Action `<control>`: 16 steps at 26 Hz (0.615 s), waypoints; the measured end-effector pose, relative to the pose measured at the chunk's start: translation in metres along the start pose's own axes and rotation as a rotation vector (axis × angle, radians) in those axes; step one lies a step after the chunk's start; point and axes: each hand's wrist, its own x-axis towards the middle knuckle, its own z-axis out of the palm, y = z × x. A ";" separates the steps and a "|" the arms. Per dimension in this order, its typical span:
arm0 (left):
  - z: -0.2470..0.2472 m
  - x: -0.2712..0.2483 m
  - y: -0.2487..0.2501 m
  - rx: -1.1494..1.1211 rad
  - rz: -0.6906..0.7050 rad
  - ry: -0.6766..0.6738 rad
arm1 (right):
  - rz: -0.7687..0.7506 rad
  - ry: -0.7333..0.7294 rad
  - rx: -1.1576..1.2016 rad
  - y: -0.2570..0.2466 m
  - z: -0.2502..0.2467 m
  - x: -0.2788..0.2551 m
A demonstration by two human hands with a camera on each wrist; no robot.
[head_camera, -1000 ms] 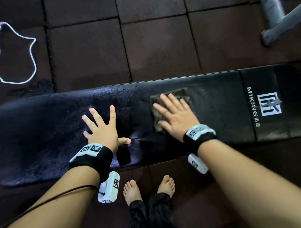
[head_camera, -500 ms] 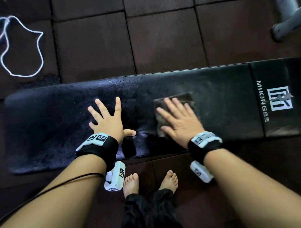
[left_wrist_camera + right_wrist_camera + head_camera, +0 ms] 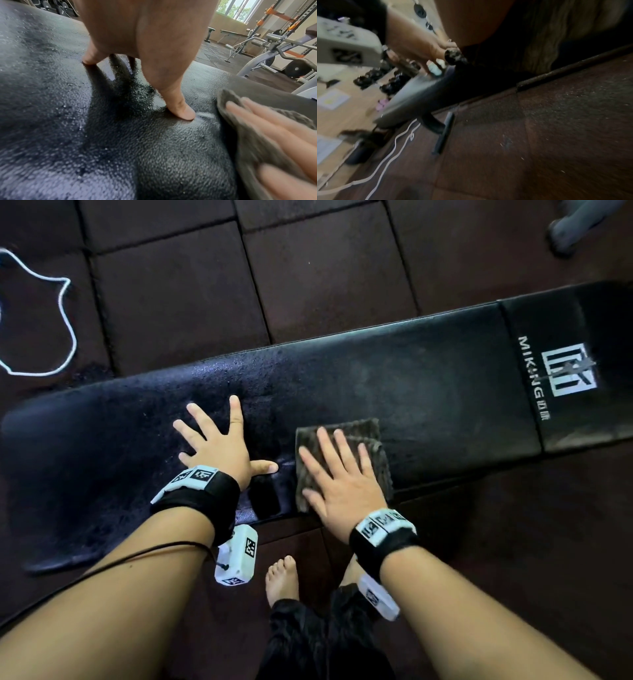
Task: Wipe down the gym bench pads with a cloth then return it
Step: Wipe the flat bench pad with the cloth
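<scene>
Head view, frame ctr: cloth [image 3: 356,436] is pressed under flat right hand [image 3: 342,481] w/ straight fingers for wiping, while bench pad [image 3: 428,392] is steadied by splayed left hand [image 3: 219,450].

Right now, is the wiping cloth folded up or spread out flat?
Folded. The cloth shows two stacked layers with stepped edges beyond the right hand pressing it flat.

cloth [image 3: 373,440]: grey-brown, ribbed, folded roughly square, flat on the pad's near edge, about 5 o'clock of the pad's middle.
bench pad [image 3: 428,392]: long, black, pebbled, droplets across its 9 o'clock half, white logo at 3 o'clock.
</scene>
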 end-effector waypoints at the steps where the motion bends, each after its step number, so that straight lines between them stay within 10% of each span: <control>1: -0.001 0.000 0.001 -0.002 0.001 -0.002 | -0.070 -0.024 -0.013 0.011 0.001 -0.012; 6: 0.001 0.002 0.000 0.005 0.014 -0.003 | 0.212 -0.016 0.029 0.091 -0.036 0.041; 10: 0.004 0.003 -0.002 0.019 0.020 0.007 | 0.425 0.080 0.088 0.041 -0.030 0.084; 16: 0.000 -0.002 -0.002 0.028 0.028 0.004 | 0.068 0.041 0.008 -0.008 0.015 -0.037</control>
